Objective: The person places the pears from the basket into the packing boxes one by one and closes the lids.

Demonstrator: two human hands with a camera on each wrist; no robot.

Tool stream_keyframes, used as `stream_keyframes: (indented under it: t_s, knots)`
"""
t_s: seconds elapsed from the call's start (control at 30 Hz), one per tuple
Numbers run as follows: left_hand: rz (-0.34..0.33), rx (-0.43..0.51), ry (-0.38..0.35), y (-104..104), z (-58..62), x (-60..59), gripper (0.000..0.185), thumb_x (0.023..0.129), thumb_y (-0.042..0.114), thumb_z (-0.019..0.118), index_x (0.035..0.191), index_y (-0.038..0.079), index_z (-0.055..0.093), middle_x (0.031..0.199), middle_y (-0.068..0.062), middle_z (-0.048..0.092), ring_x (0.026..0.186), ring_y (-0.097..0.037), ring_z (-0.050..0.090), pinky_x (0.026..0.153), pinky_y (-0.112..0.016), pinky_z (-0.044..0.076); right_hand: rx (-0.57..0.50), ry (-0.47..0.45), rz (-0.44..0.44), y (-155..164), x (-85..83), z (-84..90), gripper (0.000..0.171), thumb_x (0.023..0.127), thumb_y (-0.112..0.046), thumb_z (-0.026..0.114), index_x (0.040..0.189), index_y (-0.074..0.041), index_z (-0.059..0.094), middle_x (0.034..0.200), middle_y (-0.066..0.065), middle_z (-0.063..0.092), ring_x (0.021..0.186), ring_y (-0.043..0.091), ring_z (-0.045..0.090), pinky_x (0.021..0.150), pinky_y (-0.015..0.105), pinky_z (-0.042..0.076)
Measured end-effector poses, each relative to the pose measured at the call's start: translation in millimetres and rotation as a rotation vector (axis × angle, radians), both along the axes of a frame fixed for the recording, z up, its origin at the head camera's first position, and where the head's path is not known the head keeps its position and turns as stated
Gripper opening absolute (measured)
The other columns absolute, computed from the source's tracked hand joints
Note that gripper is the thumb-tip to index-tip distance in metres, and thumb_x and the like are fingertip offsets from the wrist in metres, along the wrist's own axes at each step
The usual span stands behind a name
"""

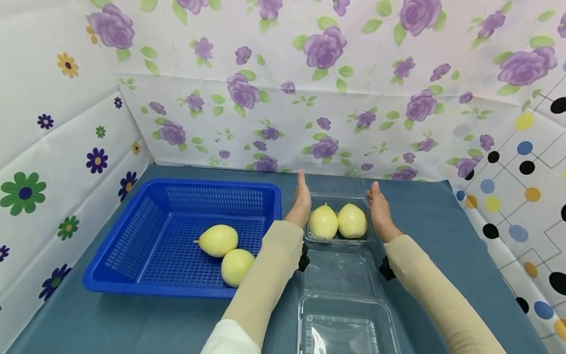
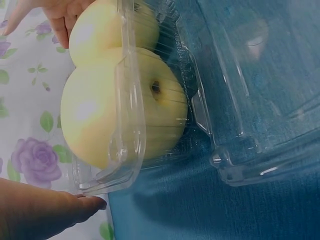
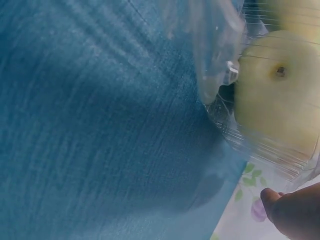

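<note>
Head view: two pears (image 1: 338,221) boxed, two pears (image 1: 226,253) in basket (image 1: 132,236).

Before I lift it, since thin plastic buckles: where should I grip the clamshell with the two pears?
Probably by its two short side walls, coming in from left and right, as the left hand and right hand flank it now. The clamshell is open, its lid lying flat toward you, and the pears fill the tray, so a low grip under the rim seems safest.
</note>
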State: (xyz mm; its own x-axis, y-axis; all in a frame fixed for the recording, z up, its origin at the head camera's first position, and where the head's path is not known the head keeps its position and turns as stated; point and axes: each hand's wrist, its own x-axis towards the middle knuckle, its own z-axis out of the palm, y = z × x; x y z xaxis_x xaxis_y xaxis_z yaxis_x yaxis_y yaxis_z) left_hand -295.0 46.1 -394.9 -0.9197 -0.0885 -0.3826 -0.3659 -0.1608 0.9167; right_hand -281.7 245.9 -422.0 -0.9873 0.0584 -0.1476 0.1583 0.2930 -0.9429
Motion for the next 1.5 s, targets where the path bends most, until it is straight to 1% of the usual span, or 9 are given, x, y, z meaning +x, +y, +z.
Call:
stream_keyframes:
  t_s: [0.33, 0.63, 0.93, 1.17, 1.23, 1.3, 1.33, 1.4, 1.5]
  knots:
    - [-0.023, -0.014, -0.005, -6.1, 5.0, -4.3, 0.084, 0.092, 0.07, 0.018, 0.152, 0.012, 0.022, 0.157, -0.013, 0.021, 0.144, -0.034, 0.019, 0.117, -0.049, 0.016, -0.027, -0.005, -0.02, -0.7, -2.7, 4.5, 0.087, 0.093, -0.066, 0.01, 0.152, -0.003, 0.006, 0.158, 0.019, 0.013, 0.146, 0.034, 0.012, 0.119, 0.043, 0.013]
    - [-0.109, -0.01, 0.017, -9.8, 10.9, -1.0, 0.082, 0.093, 0.07, 0.016, 0.153, 0.015, 0.017, 0.159, -0.013, 0.015, 0.145, -0.035, 0.015, 0.116, -0.053, 0.015, -0.012, 0.017, -0.016, 1.8, -3.0, 5.0, 0.088, 0.092, -0.068, 0.009, 0.152, -0.004, 0.007, 0.158, 0.017, 0.013, 0.146, 0.034, 0.012, 0.119, 0.045, 0.013]
    - [-0.089, 0.029, 0.056, -10.6, 7.0, -2.5, 0.087, 0.091, 0.073, 0.015, 0.153, 0.012, 0.019, 0.155, -0.014, 0.026, 0.144, -0.029, 0.024, 0.118, -0.048, 0.013, 0.007, 0.066, -0.055, 5.7, -6.7, 1.7, 0.081, 0.096, -0.062, 0.011, 0.153, -0.004, 0.009, 0.156, 0.018, 0.02, 0.145, 0.032, 0.015, 0.118, 0.048, 0.013]
    - [-0.058, 0.033, 0.108, -5.2, -71.0, -66.0, 0.096, 0.081, 0.085, 0.02, 0.153, 0.021, 0.021, 0.152, -0.011, 0.035, 0.137, -0.026, 0.038, 0.113, -0.044, 0.029, -0.05, 0.07, -0.091, 5.7, -4.5, 3.3, 0.08, 0.097, -0.062, 0.014, 0.153, -0.005, 0.01, 0.156, 0.016, 0.023, 0.145, 0.032, 0.018, 0.119, 0.045, 0.011]
    - [-0.045, 0.029, 0.09, -4.6, -63.4, -60.7, 0.094, 0.083, 0.082, 0.02, 0.152, 0.019, 0.022, 0.152, -0.011, 0.035, 0.138, -0.026, 0.037, 0.114, -0.044, 0.027, -0.073, 0.075, -0.093, 5.8, -4.3, 3.8, 0.079, 0.097, -0.061, 0.014, 0.153, -0.005, 0.01, 0.156, 0.016, 0.023, 0.144, 0.032, 0.02, 0.118, 0.044, 0.013]
    - [-0.047, 0.018, 0.081, -6.8, -43.0, -44.0, 0.092, 0.087, 0.078, 0.019, 0.152, 0.013, 0.022, 0.151, -0.014, 0.035, 0.139, -0.028, 0.035, 0.114, -0.044, 0.027, -0.078, 0.077, -0.084, 5.6, -4.4, 4.5, 0.078, 0.098, -0.059, 0.014, 0.153, -0.004, 0.011, 0.156, 0.017, 0.023, 0.143, 0.032, 0.022, 0.118, 0.044, 0.016]
    - [-0.051, 0.013, 0.079, -8.3, -30.4, -34.1, 0.09, 0.09, 0.074, 0.018, 0.152, 0.008, 0.021, 0.152, -0.016, 0.033, 0.139, -0.03, 0.034, 0.115, -0.044, 0.026, -0.08, 0.076, -0.079, 5.7, -4.4, 4.9, 0.077, 0.098, -0.059, 0.014, 0.152, -0.004, 0.011, 0.155, 0.018, 0.023, 0.143, 0.033, 0.024, 0.117, 0.044, 0.018]
    - [-0.053, 0.022, 0.045, -11.7, 13.2, -1.0, 0.076, 0.099, 0.059, 0.019, 0.151, 0.003, 0.022, 0.153, -0.018, 0.03, 0.141, -0.032, 0.028, 0.117, -0.043, 0.021, -0.079, 0.073, -0.057, 6.0, -4.4, 6.4, 0.075, 0.099, -0.056, 0.012, 0.152, -0.003, 0.009, 0.156, 0.019, 0.021, 0.142, 0.035, 0.024, 0.117, 0.045, 0.019]
    - [-0.073, 0.021, 0.051, -14.0, 24.7, 8.9, 0.072, 0.1, 0.053, 0.02, 0.15, 0.002, 0.023, 0.153, -0.019, 0.028, 0.142, -0.034, 0.027, 0.117, -0.043, 0.021, -0.079, 0.058, -0.041, 6.9, -4.1, 7.9, 0.076, 0.099, -0.057, 0.011, 0.153, -0.004, 0.007, 0.156, 0.02, 0.019, 0.142, 0.036, 0.024, 0.117, 0.047, 0.019]
